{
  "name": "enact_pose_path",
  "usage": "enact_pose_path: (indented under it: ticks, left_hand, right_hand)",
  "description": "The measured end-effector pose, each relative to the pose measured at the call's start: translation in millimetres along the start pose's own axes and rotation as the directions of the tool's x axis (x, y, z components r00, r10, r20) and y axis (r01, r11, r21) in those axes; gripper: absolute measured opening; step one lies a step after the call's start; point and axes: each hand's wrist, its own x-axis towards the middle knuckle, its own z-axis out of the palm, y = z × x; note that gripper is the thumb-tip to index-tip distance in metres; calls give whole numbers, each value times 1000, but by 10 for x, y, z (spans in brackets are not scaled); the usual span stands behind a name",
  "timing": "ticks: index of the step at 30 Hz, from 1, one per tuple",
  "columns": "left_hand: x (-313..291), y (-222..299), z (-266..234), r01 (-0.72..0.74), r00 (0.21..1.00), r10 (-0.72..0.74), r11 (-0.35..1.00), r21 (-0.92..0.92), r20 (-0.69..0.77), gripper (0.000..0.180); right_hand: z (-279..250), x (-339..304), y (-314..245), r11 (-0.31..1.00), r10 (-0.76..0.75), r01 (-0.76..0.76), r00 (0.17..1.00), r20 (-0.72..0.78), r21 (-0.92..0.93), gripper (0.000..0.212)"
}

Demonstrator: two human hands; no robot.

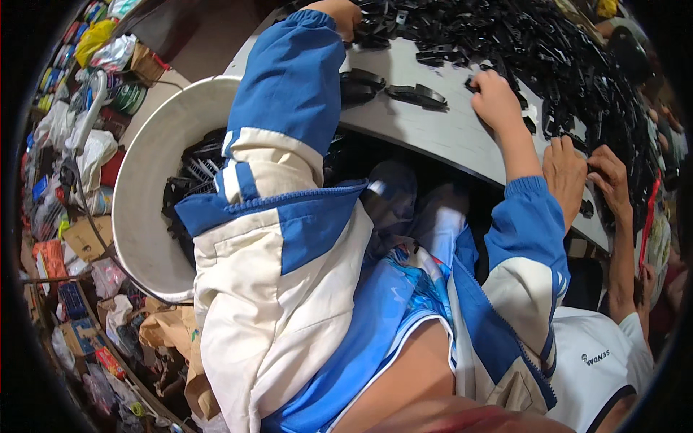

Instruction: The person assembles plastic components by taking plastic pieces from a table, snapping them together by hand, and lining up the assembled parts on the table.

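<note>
My left hand reaches to the table's far edge, partly cut off by the picture's top. Its fingers are curled down beside black plastic pieces; what they hold, if anything, is hidden. Over the pale table, my right hand pinches a small black plastic piece, mostly covered by the fingers. Between my hands lie long, curved black pieces, apart from the large heap spread across the far side and right.
At my left stands a big white bucket with black toothed parts inside. Close by on the right, a co-worker in a white shirt has hands at the heap. Bags, boxes and cartons crowd the far left.
</note>
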Motion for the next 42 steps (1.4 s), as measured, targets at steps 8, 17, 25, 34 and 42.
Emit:
enact_pose_path:
  ticks: [8,17,25,34,42]
  left_hand:
    - [-96,152,133,-11,996,14,999,31,-91,45]
    - [41,52,136,-78,990,74,996,-30,-117,36]
    - [133,-39,-111,-46,990,24,985,-165,-137,35]
    - [641,316,-203,-12,924,-202,831,-556,-323,30]
    - [1485,1397,-277,-351,912,324,934,-69,-252,33]
  right_hand:
    - [151,-225,101,978,194,-161,941,-279,136,34]
    - [78,-228,53,930,279,-159,894,-352,333,27]
    - [32,-217,48,849,401,-221,861,-312,481,27]
    - [56,-195,82,816,384,-125,846,-369,564,14]
    - [13,-192,69,847,368,-219,899,-237,484,15]
